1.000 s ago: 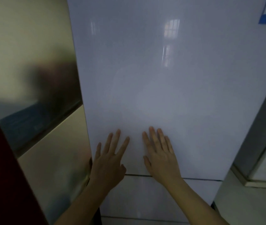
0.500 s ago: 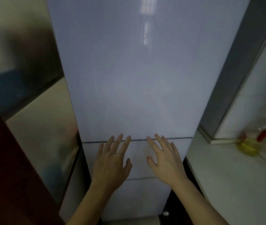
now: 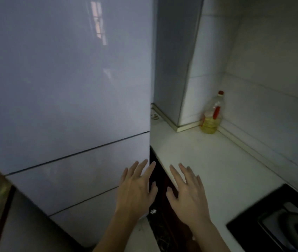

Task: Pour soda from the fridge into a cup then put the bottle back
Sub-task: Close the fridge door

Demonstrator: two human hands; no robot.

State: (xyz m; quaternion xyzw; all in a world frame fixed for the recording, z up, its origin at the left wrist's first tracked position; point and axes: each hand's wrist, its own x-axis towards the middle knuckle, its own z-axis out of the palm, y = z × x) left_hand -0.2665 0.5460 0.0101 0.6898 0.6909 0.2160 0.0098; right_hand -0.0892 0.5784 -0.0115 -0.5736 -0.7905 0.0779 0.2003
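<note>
Pale grey-blue and glossy, the fridge [image 3: 62, 88] filled the left half of the head view, its doors all shut; two dark seams crossed its lower front, marking off the drawers beneath the tall upper door. No soda bottle and no cup showed anywhere, so the bottle was presumably behind that closed upper door, though nothing in view confirmed it.

Both hands were held out low in front of the body, palms down, fingers straight and spread, gripping nothing. The left hand [image 3: 136, 190] hovered over the fridge's lower right corner, its fingertips reaching the vertical edge where the fridge met the dark gap beside the worktop [image 3: 208, 160]; whether it touched the surface could not be told. The right hand [image 3: 188, 193] hovered over the near edge of the white worktop, just beside the left one. Held this way, they read as hands between actions rather than reaching for a handle, and the task looked barely begun: the door had yet to be opened.

Relative to the hands, the upper door lay above and to the left, its free edge running up from just above the left fingertips. That edge was probably the place to pull.

Further back on the worktop, in the tiled corner, stood a clear bottle [image 3: 212, 115] with a red cap and yellow liquid, likely cooking oil rather than soda. A black hob [image 3: 272, 220] sat at the lower right.
</note>
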